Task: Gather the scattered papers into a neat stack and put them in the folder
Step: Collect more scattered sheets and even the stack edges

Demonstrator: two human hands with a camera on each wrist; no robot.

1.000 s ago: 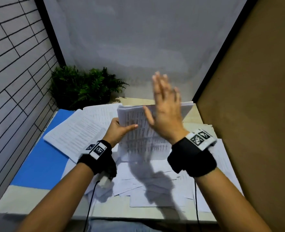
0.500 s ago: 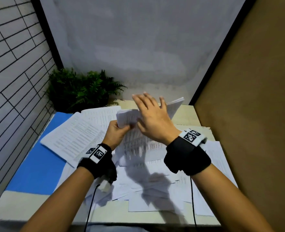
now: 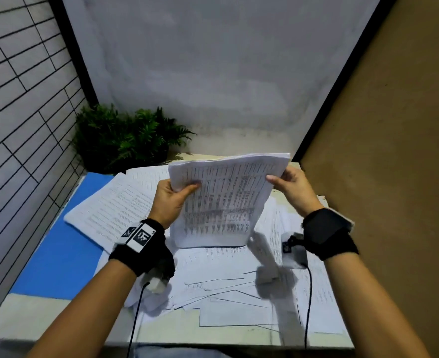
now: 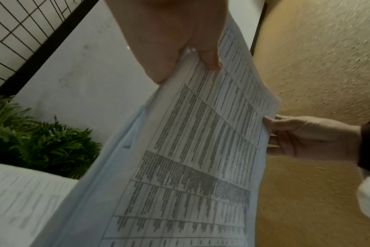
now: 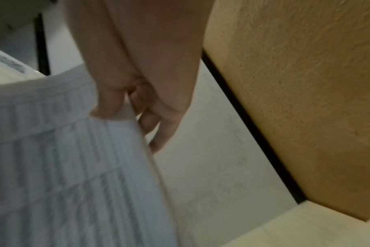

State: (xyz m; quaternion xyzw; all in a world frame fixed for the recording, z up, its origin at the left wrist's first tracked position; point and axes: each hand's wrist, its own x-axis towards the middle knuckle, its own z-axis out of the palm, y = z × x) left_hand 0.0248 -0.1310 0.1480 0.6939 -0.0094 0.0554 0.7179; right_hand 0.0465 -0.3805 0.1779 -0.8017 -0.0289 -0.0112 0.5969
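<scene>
From the head view, the person is holding a stack of printed papers (image 3: 221, 200) upright, its bottom edge standing on the loose sheets (image 3: 228, 285) that are lying spread over the tabletop (image 3: 45, 324). The left hand (image 3: 170, 200) is gripping the stack's left edge, thumb lying across the printed face. The right hand (image 3: 292, 187) is pinching the upper right corner. A blue folder (image 3: 55, 257) is lying flat at the left, with a second pile of sheets (image 3: 115, 208) partly overlapping it. A green plant (image 3: 125, 138) is sitting in the far left corner.

In the left wrist view, the left hand (image 4: 180, 38) is closing on the stack (image 4: 201, 158) with its thumb pressing the top page, while the right hand (image 4: 306, 137) is holding the opposite edge.

In the right wrist view, blurred, the right hand (image 5: 137, 86) is curling its fingers (image 5: 158, 133) behind the stack (image 5: 63, 167), thumb on the front.
</scene>
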